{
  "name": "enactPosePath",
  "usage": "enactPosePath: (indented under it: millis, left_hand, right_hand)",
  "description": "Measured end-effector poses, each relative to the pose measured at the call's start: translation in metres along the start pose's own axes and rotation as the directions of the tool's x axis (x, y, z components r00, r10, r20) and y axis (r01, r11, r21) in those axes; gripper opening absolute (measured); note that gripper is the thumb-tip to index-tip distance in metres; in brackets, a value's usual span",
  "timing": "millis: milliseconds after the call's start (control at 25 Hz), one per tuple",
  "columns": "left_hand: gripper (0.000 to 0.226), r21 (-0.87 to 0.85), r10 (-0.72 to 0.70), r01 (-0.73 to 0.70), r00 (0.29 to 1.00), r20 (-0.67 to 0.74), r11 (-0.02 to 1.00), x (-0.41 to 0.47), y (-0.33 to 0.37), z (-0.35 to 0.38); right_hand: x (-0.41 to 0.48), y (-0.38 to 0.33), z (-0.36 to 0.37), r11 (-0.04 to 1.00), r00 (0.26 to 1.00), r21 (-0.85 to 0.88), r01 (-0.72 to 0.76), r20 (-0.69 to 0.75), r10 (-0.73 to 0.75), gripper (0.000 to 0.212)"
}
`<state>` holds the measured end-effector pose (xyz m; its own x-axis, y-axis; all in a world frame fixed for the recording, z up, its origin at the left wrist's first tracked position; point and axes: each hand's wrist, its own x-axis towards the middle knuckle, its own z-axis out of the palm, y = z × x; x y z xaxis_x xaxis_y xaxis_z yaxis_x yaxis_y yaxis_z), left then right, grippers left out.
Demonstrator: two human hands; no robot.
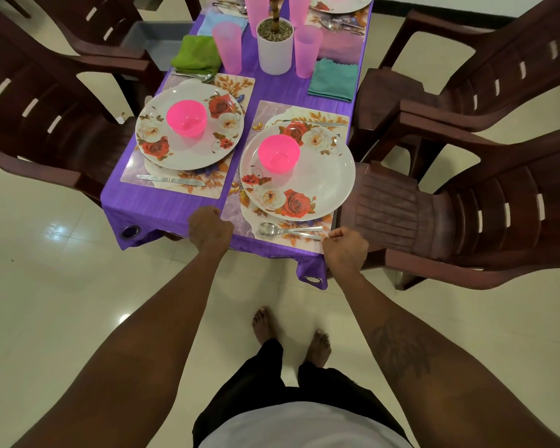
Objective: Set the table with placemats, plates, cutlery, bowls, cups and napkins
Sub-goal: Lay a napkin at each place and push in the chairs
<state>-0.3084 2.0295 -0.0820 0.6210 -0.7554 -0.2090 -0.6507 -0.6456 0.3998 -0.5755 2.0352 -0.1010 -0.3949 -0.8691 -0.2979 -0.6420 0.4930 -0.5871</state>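
Note:
On the near right of the purple-clothed table lies a floral placemat with a rose-patterned plate and a pink bowl on it. A spoon lies along its near edge and a knife along its far edge. My left hand grips the placemat's near-left corner with curled fingers. My right hand pinches the near-right corner. A second placemat to the left carries a plate, a pink bowl and a knife.
Pink cups flank a white plant pot. A green napkin and a teal napkin lie beyond the placemats. Brown plastic chairs stand close on the left and right. More settings sit at the far end.

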Motion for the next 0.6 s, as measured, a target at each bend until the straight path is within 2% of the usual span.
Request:
enactPosePath:
  millis: [120,240,360,480,600]
  left_hand:
    - [0.027,-0.099,0.152,-0.149,0.988,0.023,0.984,-0.007,0.008,0.008]
    - [0.045,-0.183,0.217,-0.199,0.972,0.085,0.963,-0.014,0.011,0.020]
    - [0.042,-0.236,0.264,-0.226,0.953,0.145,0.945,-0.023,0.013,0.030]
    - [0.034,-0.262,0.240,-0.192,0.956,0.168,0.946,-0.027,0.016,0.038]
    - [0.024,-0.308,0.181,-0.109,0.960,0.213,0.945,-0.026,0.019,0.035]
  right_hand:
    - [-0.005,-0.006,0.005,0.951,0.951,-0.021,0.308,0.045,-0.307,0.017]
    - [-0.007,-0.011,0.012,0.862,0.860,-0.068,0.503,0.134,-0.492,0.024]
    - [-0.006,-0.016,0.019,0.796,0.803,-0.145,0.588,0.225,-0.552,0.025]
    - [-0.002,-0.018,0.024,0.707,0.749,-0.255,0.660,0.305,-0.588,0.026]
    - [0.001,-0.022,0.023,0.729,0.762,-0.249,0.638,0.339,-0.551,0.030]
